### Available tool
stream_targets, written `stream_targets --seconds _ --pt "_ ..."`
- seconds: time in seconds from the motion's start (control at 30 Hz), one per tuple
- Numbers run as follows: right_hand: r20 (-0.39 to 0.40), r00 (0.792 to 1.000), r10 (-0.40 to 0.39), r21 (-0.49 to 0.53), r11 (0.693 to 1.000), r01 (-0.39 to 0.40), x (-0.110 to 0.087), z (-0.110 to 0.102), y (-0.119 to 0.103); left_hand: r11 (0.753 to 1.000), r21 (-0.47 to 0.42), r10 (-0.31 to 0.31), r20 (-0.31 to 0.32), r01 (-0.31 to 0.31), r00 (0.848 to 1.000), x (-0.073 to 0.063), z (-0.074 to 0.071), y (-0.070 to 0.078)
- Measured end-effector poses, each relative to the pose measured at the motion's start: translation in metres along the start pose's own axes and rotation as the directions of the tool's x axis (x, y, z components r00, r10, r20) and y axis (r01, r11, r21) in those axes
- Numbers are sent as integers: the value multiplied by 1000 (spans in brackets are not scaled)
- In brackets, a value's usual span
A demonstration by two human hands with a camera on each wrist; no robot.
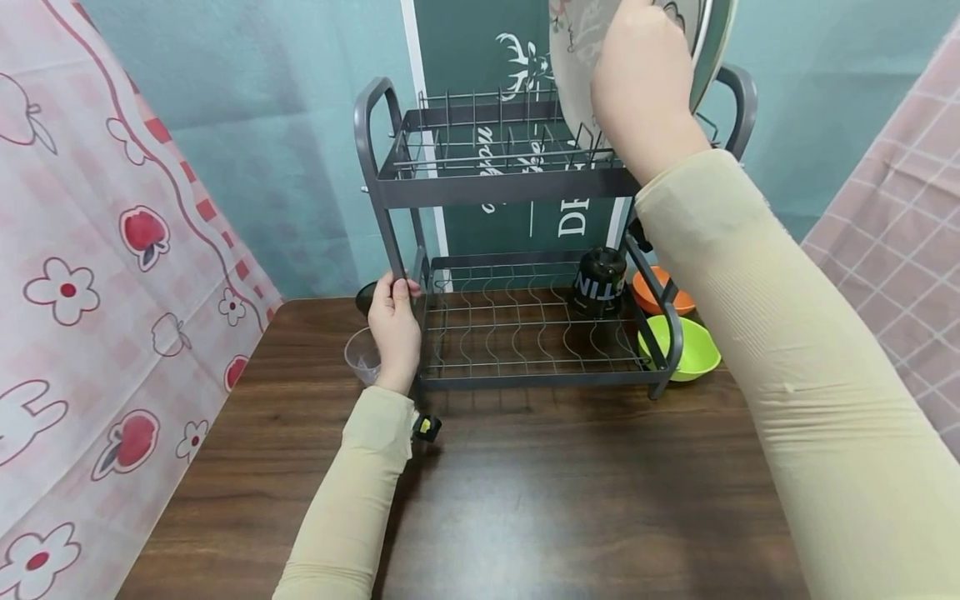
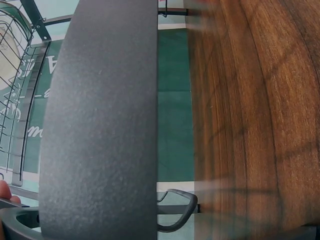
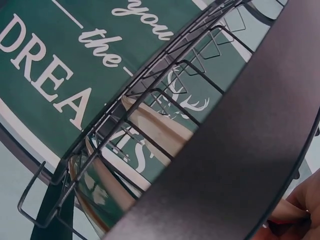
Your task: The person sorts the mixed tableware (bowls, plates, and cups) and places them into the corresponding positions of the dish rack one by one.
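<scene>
A grey two-tier dish rack (image 1: 510, 190) stands on the wooden table. On its upper tier, at the right end, my right hand (image 1: 648, 79) holds a pale patterned plate (image 1: 581, 58), which stands on edge. The plate's lower edge sits among the wires, as the right wrist view shows from below. Just right of it a green-rimmed plate (image 1: 716, 54) also stands upright. My left hand (image 1: 396, 333) grips the rack's left post, thumb toward me. In the left wrist view a wide grey bar of the rack (image 2: 100, 120) hides most of that hand.
An upside-down black cup (image 1: 600, 283) with pale lettering is on the lower tier. Right of the rack are an orange bowl (image 1: 660, 290) and a lime-green bowl (image 1: 693, 348). A clear cup (image 1: 362, 354) stands beside my left hand. Cloth curtains (image 1: 225, 125) surround the table.
</scene>
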State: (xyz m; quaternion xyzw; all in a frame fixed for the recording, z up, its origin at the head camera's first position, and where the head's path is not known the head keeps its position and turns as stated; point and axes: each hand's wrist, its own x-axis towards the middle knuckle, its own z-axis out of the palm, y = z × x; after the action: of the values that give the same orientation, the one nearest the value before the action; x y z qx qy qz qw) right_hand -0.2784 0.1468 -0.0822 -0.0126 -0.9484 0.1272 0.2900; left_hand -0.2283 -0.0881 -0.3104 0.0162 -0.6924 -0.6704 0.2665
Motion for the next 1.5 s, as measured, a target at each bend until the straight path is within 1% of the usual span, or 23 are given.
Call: stream_targets --seconds 0.1,0.23,0.43,0.6,0.8,0.93,1.07,1.23,1.37,1.5 --pt "7 1000 10 12 1000 -10 -7 -5 -3 1000 -5 -1 -2 1 1000 4 0 -8" --pt "-5 1000 8 38 999 -7 -14 -5 -2 1000 -21 0 -7 0 1000 10 1 -23" --pt "-2 1000 21 66 998 -21 -14 -2 0 1000 -16 18 -15 -18 1000 10 1 -27" --pt "-1 1000 11 58 998 -10 -18 1 -1 1000 -10 27 -13 -27 1000 8 1 -27" --pt "-16 1000 -7 55 998 8 -21 4 -1 1000 -13 9 -3 -9 1000 7 0 -24" --pt "-9 1000 -4 69 998 4 -23 4 1 1000 -2 12 -2 -12 1000 3 -1 -11" --pt "21 1000 10 97 995 -12 -26 4 2 1000 1 16 0 -16 1000 -1 -1 0" --pt "33 999 7 128 992 -11 -33 4 4 1000 -9 3 7 -3 1000 -1 -1 1" --pt "18 1000 0 137 991 -2 -40 4 5 1000 -12 4 7 -3 1000 -1 -1 1" --pt "-9 1000 -5 172 985 7 -48 3 7 1000 -9 10 4 -10 1000 0 -1 1"
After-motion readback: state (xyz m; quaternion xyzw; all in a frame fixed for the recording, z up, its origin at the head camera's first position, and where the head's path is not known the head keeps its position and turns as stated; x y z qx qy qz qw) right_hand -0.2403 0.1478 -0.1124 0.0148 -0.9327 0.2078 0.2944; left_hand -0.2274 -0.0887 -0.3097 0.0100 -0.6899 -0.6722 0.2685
